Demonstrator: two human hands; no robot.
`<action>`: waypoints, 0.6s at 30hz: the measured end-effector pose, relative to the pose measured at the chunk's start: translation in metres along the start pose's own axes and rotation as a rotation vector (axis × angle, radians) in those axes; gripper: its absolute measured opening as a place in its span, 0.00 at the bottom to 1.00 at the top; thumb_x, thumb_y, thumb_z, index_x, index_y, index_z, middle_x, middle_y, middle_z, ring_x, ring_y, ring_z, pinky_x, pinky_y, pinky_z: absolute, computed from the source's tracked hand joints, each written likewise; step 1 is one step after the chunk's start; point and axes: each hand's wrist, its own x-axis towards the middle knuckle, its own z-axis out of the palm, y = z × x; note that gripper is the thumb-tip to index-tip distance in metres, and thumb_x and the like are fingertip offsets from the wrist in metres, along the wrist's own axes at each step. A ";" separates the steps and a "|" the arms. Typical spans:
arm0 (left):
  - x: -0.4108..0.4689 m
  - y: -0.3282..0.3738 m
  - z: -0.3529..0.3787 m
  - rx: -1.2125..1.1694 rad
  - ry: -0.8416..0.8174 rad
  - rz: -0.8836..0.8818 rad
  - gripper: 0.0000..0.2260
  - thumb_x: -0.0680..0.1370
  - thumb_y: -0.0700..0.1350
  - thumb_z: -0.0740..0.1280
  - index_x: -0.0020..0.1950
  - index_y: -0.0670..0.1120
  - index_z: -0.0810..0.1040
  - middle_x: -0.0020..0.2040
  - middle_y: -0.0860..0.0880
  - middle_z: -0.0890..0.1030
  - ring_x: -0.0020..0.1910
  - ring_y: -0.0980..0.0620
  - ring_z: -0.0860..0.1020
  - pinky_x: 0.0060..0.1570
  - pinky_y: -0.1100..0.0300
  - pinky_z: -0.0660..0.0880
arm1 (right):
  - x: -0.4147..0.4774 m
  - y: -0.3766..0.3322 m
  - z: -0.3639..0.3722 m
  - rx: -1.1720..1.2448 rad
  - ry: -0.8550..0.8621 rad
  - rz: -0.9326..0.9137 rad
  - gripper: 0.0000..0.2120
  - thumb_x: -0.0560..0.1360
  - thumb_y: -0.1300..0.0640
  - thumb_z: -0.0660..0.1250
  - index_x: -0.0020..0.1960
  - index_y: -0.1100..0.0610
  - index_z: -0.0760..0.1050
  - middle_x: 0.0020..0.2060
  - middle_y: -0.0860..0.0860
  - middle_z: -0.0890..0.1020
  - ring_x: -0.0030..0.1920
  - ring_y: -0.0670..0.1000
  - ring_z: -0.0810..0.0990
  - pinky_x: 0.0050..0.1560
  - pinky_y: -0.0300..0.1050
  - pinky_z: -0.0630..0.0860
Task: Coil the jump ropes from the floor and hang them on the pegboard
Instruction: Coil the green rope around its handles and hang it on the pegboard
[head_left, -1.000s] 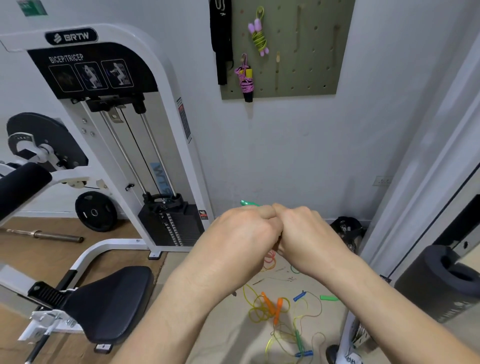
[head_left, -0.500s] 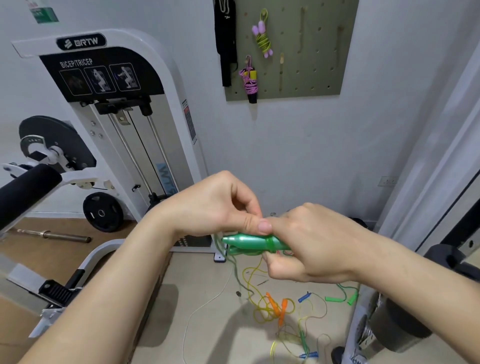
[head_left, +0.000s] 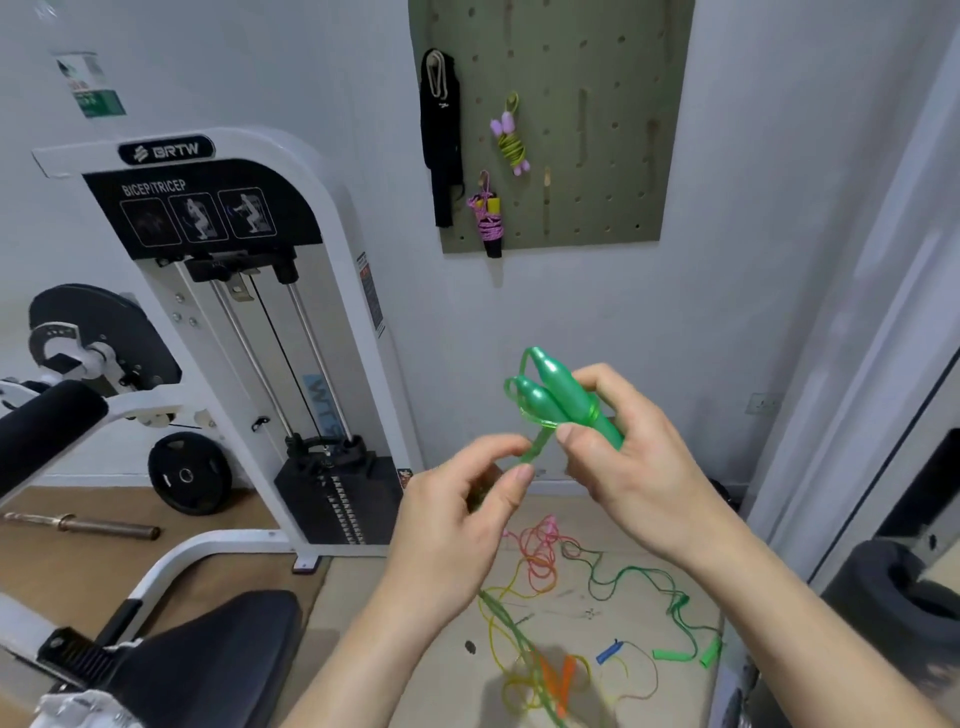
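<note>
- Glossy green plastic jump-rope handles (head_left: 563, 400)
- Olive-green pegboard (head_left: 597, 104)
- Pink-and-yellow coiled rope (head_left: 488, 218)
- Orange, yellow, blue tangled ropes on beige floor (head_left: 550, 670)

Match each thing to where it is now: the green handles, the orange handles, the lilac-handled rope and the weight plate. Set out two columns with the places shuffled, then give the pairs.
Things
1. green handles
2. orange handles
3. lilac-handled rope
4. weight plate

Places
A. hanging on the pegboard
B. standing on edge by the wall
C. gripped in the right hand
D. lying among loose ropes on the floor

Pairs: 1-C, 2-D, 3-A, 4-B
</note>
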 end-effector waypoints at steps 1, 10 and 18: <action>-0.003 0.001 -0.001 0.098 0.027 0.073 0.07 0.75 0.55 0.66 0.53 0.60 0.78 0.36 0.58 0.80 0.34 0.59 0.76 0.37 0.60 0.74 | 0.001 0.001 -0.001 -0.030 -0.006 -0.001 0.04 0.74 0.53 0.63 0.46 0.49 0.68 0.26 0.47 0.72 0.28 0.47 0.68 0.33 0.47 0.66; -0.004 0.024 -0.032 0.838 -0.082 0.535 0.06 0.69 0.38 0.74 0.40 0.45 0.78 0.32 0.50 0.71 0.30 0.47 0.70 0.23 0.53 0.71 | 0.001 -0.002 0.003 -0.472 -0.202 0.008 0.11 0.73 0.46 0.60 0.46 0.50 0.59 0.28 0.50 0.71 0.33 0.56 0.71 0.33 0.51 0.65; 0.017 0.044 -0.056 0.825 -0.309 0.683 0.04 0.69 0.44 0.74 0.37 0.47 0.80 0.31 0.51 0.74 0.30 0.49 0.71 0.27 0.56 0.71 | -0.002 -0.023 0.007 -0.839 -0.519 -0.135 0.17 0.71 0.43 0.62 0.45 0.50 0.55 0.29 0.50 0.69 0.32 0.58 0.69 0.30 0.50 0.62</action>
